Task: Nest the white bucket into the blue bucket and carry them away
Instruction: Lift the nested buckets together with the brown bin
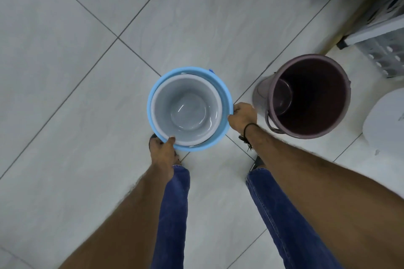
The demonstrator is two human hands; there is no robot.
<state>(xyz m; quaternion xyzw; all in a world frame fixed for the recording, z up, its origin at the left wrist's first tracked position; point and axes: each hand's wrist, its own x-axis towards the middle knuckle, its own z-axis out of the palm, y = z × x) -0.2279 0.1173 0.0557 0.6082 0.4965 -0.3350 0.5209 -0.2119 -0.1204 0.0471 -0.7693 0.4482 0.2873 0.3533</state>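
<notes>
Inside the blue bucket (225, 94) sits the white bucket (185, 105), both hands' fingers (171, 139) clamped on the rims

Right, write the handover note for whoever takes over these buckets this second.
Left hand: shut on the blue bucket rim, near side.
Right hand: shut on the same rim, right side.
White bucket sits inside the blue one, slightly off-centre.
Done: nesting.
Left: carry the pair away. Whether they are off the tiled floor yet cannot be told.
Mind the dark maroon bucket close on the right.
</notes>
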